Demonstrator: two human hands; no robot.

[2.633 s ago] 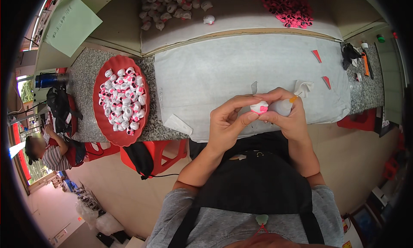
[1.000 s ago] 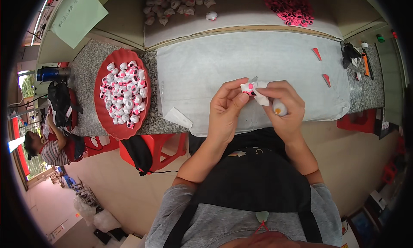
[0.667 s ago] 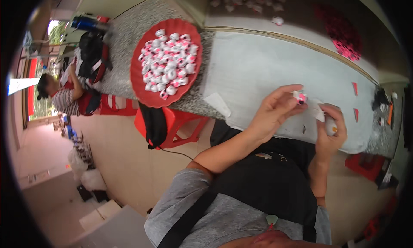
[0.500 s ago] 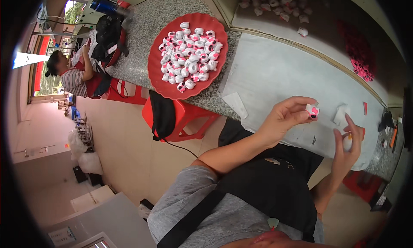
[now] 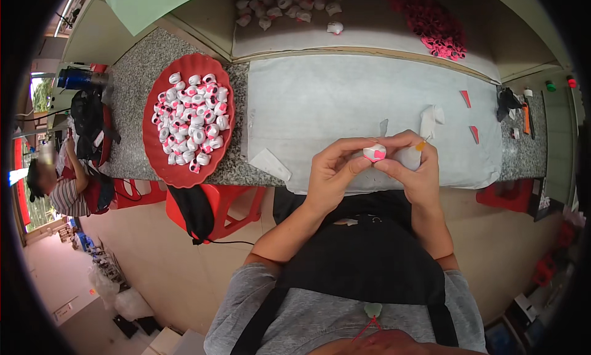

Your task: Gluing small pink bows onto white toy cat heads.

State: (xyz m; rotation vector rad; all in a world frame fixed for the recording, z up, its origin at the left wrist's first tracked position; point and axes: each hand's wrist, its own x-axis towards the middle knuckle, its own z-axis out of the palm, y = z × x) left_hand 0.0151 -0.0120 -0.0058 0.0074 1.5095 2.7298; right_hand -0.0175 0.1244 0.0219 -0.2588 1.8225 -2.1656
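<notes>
My left hand (image 5: 332, 170) pinches a small white animal-head figure with pink patches (image 5: 374, 153) between thumb and fingertips, over the near part of the white work sheet (image 5: 308, 102). From the other side, the thumb and index finger of my right hand (image 5: 423, 176) meet the same figure. Tucked in that right hand is a small translucent squeeze bottle (image 5: 409, 158) with a yellow-orange tip. Just beyond the right hand, a crumpled white tissue (image 5: 432, 120) lies on the sheet. A small grey scrap (image 5: 383, 127) lies behind the figure.
To the left, a red scalloped plate (image 5: 151, 130) holds many similar figures. More white figures (image 5: 283, 4) and a heap of pink pieces (image 5: 443, 35) sit on the back shelf. Two red slivers (image 5: 465, 99) lie at right. A red stool (image 5: 215, 210) stands below; another person (image 5: 64, 176) sits far left.
The view has turned, shifting the plate leftward. My right hand, apart with fingers spread beside the tissue before, has come over to my left hand and now touches the figure, the bottle still in it.
</notes>
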